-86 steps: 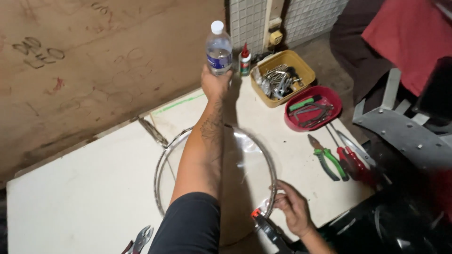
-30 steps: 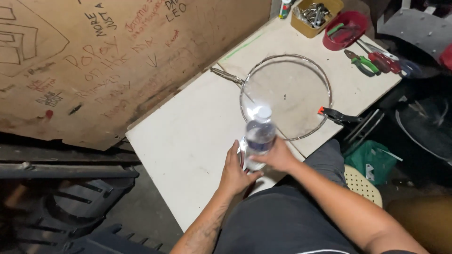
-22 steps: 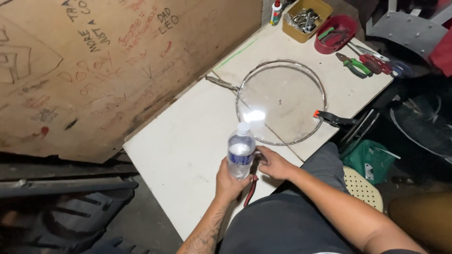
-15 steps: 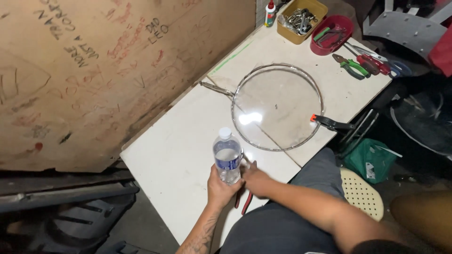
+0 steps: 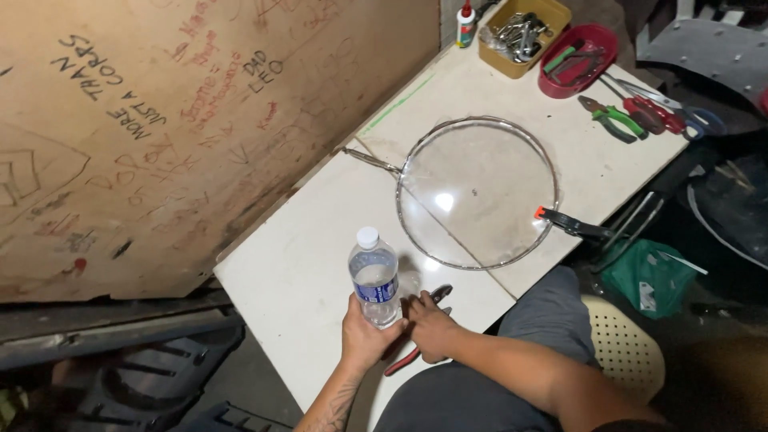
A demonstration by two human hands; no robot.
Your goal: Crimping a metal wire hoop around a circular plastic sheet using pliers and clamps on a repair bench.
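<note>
The left hand (image 5: 364,336) grasps the bottle (image 5: 374,277), upright on the white surface (image 5: 304,264) near its front edge. The right hand (image 5: 428,326) lies curled over red pliers (image 5: 416,340) beside it.

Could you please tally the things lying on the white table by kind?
Water bottles: 1, held by the left hand
Round wire-rimmed clear discs: 1
Pliers and cutters: 4, one under the right hand
Trays of small parts or tools: 2, yellow and red
Glue bottles: 1
Total: 9
</note>
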